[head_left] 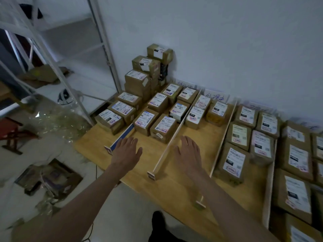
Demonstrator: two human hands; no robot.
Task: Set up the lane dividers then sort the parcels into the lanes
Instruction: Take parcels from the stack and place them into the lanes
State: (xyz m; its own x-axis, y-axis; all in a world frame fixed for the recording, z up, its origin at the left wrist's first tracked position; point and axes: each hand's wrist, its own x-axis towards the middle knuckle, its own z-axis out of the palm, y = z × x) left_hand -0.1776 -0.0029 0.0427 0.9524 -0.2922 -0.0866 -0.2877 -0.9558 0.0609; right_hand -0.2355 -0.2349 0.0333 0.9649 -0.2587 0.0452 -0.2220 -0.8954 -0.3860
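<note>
A wooden table (176,186) carries several upright lane dividers and many brown labelled parcels. My left hand (126,151) hovers open, fingers straight, over the lane between the blue-faced divider (122,135) and a pale wooden divider (167,145). My right hand (189,154) hovers open just right of that pale divider. Neither hand touches a parcel. The nearest parcel (163,127) sits just beyond my fingertips. A second pale divider (222,138) and a third (270,179) bound lanes to the right, with parcels such as one large box (233,163) in them.
A stack of parcels (147,72) leans in the back corner by the white wall. Handwritten paper signs (215,97) stand behind the lanes. A metal shelf frame (70,75) stands at left, with crumpled plastic wrap (57,119) on the floor.
</note>
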